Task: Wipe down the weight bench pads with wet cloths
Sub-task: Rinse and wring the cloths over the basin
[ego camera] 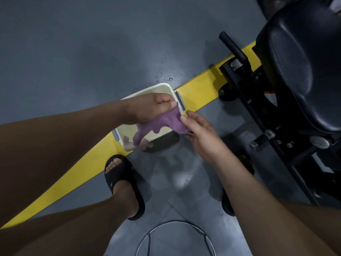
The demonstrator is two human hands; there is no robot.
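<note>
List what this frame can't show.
Head view only:
- Bench pad: cut off by top and right edges; wetness unreadable.
- White tub: water level hidden by purple cloth and left wrist.
- Right sandal: mostly behind right forearm.
- Pale lump at tub's near corner: blurred, unidentifiable.

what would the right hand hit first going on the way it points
The right hand pinches the purple cloth; next, probably the left hand gripping it over the tub, depth unclear.
</note>
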